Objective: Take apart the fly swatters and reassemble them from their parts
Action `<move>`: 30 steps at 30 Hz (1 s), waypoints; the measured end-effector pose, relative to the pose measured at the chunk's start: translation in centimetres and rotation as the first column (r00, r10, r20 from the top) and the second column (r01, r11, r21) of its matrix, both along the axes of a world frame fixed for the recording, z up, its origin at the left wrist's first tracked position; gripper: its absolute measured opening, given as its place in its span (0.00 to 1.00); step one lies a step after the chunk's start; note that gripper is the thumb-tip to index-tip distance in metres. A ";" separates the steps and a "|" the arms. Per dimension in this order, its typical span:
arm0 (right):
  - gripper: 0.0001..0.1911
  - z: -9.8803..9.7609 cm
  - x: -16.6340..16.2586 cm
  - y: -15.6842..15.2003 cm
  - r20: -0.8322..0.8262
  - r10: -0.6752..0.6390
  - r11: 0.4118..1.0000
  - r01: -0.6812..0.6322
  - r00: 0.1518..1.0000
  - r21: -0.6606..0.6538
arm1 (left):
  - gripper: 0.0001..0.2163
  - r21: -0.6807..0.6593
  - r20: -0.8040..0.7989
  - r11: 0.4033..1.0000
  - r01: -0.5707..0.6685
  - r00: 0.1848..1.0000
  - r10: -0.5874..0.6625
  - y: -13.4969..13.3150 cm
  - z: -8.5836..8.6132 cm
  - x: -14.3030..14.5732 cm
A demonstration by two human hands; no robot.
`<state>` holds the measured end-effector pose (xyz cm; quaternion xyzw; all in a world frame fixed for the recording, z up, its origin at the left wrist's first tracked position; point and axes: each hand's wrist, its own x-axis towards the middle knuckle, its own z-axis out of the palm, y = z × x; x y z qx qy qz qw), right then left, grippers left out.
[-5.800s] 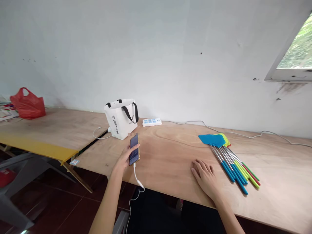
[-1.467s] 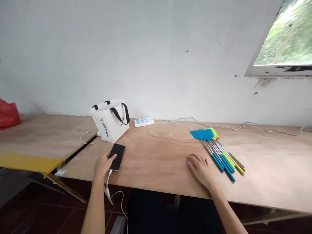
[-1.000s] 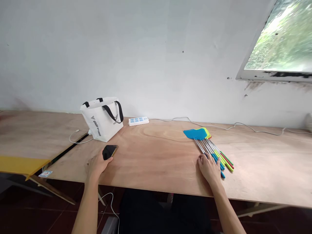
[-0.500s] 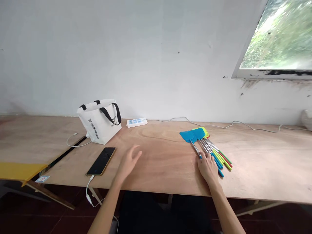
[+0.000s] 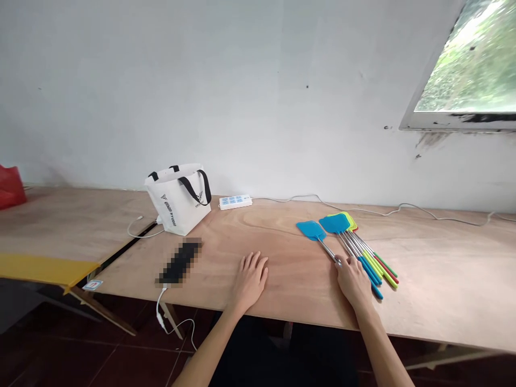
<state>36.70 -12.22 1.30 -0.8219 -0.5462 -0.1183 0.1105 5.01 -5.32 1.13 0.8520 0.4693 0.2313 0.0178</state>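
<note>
My right hand (image 5: 355, 279) lies at the table's front edge with its fingers closed over the handle of a blue fly swatter (image 5: 311, 230). That swatter lies apart, just left of the pile of several fly swatters (image 5: 365, 250) with blue, green and red handles. My left hand (image 5: 250, 277) rests flat on the plywood table (image 5: 282, 242) with its fingers spread and nothing in it. A dark phone (image 5: 179, 262) lies to its left, with a white cable hanging from it over the edge.
A white tote bag (image 5: 179, 200) with black handles stands at the back left, a white power strip (image 5: 235, 201) beside it by the wall. A second table with a yellow edge (image 5: 40, 266) adjoins on the left, and a red bag (image 5: 10, 185) sits on it. A window (image 5: 471, 70) is at upper right.
My left hand put the phone down and moved right to rest flat on the table. My right hand reached the fly swatters and drew one blue swatter left, out of the pile.
</note>
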 end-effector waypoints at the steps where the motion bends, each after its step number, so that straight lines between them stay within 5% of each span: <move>1: 0.19 -0.1 0.1 0.0 -0.015 0.043 0.999 -0.043 0.999 0.015 | 0.18 0.000 0.003 1.000 -0.003 1.000 0.003 0.0 0.0 0.0; 8: 0.25 -0.6 -0.4 0.4 -0.075 0.205 0.978 -0.203 0.976 0.042 | 0.19 -0.033 0.051 0.999 0.019 0.999 -0.017 0.0 -0.3 0.0; 15: 0.22 -0.9 -0.6 0.4 -0.057 0.043 0.999 -0.041 0.997 0.034 | 0.19 -0.026 0.049 1.000 0.013 0.999 -0.012 0.1 -0.4 0.1; 20: 0.19 -0.8 -0.4 0.3 -0.141 0.055 0.998 -0.050 0.988 0.042 | 0.19 -0.024 0.027 1.000 0.014 1.000 -0.014 0.0 -0.3 0.1; 30: 0.12 1.4 -1.0 -0.7 -0.400 0.240 0.963 -0.270 0.885 -0.019 | 0.18 -0.026 0.018 1.000 0.016 1.000 -0.015 0.2 -0.4 0.0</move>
